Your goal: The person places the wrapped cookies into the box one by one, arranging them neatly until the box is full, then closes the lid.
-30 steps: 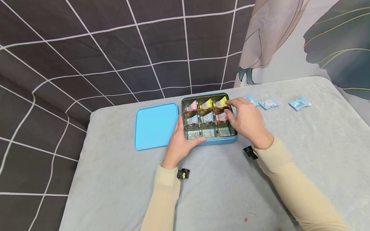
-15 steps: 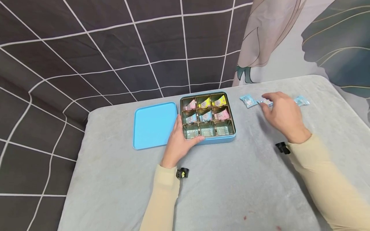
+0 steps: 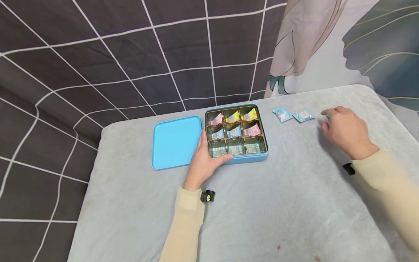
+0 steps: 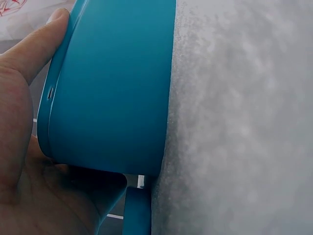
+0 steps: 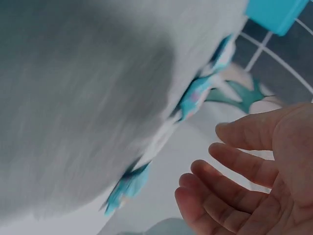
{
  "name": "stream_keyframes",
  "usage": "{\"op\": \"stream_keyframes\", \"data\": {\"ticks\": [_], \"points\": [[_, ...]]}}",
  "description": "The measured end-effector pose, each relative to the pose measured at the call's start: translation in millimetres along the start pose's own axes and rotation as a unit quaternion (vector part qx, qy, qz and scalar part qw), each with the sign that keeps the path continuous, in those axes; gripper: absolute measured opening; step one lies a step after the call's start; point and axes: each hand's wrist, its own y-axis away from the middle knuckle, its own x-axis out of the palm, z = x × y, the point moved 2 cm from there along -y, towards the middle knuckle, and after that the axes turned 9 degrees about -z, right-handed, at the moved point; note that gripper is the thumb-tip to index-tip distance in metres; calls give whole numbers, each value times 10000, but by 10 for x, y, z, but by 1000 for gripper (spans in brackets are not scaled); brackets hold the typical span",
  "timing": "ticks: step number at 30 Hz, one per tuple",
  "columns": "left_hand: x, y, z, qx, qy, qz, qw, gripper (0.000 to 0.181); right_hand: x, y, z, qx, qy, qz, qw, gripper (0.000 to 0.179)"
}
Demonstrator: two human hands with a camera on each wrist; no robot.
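Note:
My left hand [image 3: 203, 163] holds the near left corner of a blue box [image 3: 250, 158], thumb along the front and fingers along the left side. In the left wrist view the thumb reaches the rim of the box's wall [image 4: 112, 98]. Wrapped candies in pink, yellow and blue fill the two back rows of its divided tray; bare ribbed floors show in the front row. Over the table's right part hovers my right hand [image 3: 348, 131], hiding a blue candy from the head view. The right wrist view shows that candy [image 5: 128, 188] apart from the loosely bent fingers, which hold nothing.
Two more blue wrapped candies, one [image 3: 282, 114] beside the other [image 3: 303, 115], lie right of the box. A blue lid [image 3: 175, 142] rests against the box's left side. Dark gridded cloth [image 3: 131, 54] rises behind the grey covered table [image 3: 137, 211].
My right hand has moved right from the box, past the two left candies, to above the rightmost one. The left hand has stayed at the box corner.

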Motion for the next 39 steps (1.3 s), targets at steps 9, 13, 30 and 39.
{"op": "stream_keyframes", "data": {"ticks": [9, 13, 30, 39], "points": [[-2, -3, -3, 37, 8, -18, 10000, 122, 39, -44, -355, -634, 561, 672, 9941, 27], [-3, 0, -1, 19, -8, -10, 10000, 123, 93, -48, -445, -774, 775, 695, 9915, 28], [-7, -5, -2, -4, -16, 12, 10000, 123, 159, -69, -520, -401, 872, 849, 9918, 26], [-3, -15, 1, 50, -39, 2, 10000, 123, 117, -53, -424, -797, 984, 727, 9893, 19]]}}
